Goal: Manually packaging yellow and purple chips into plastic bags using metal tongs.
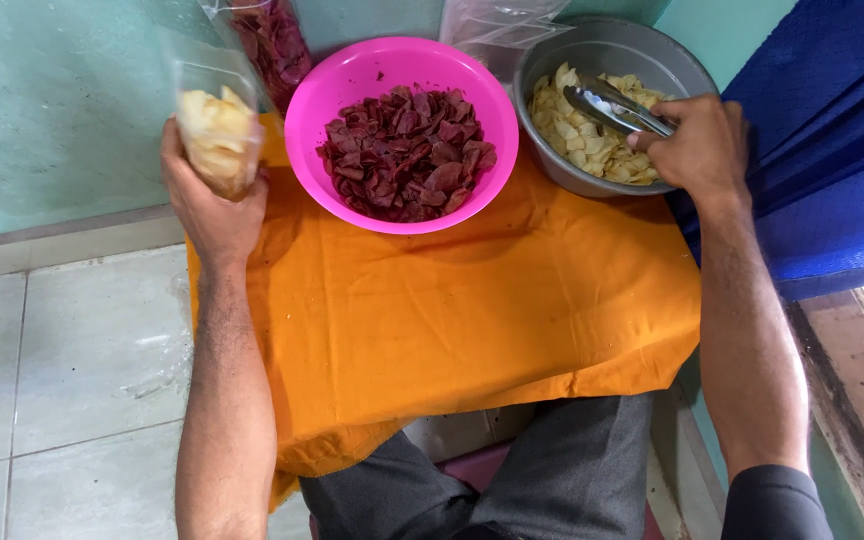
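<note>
The right hand (697,150), at the upper right of the frame, is closed round the handles of metal tongs (612,108). The tongs run from the hand up and to the left, their tips down among the pale chips (592,145) in the grey bowl (652,60); whether the tips are pinching a chip cannot be told.

The left hand (210,205), at the upper left, is wrapped round the lower part of a clear bag (217,125) held upright, its mouth toward the top of the frame and some pale chips already inside.

Bag and grey bowl lie well apart, on opposite sides of the frame, with the pink bowl (352,70) of dark red chips (407,150) between them. From the tongs, the bag lies straight left across the pink bowl.

Both bowls rest on an orange cloth (472,310). A second bag with red chips (274,45) stands behind the pink bowl at the top, just beside the held bag.
</note>
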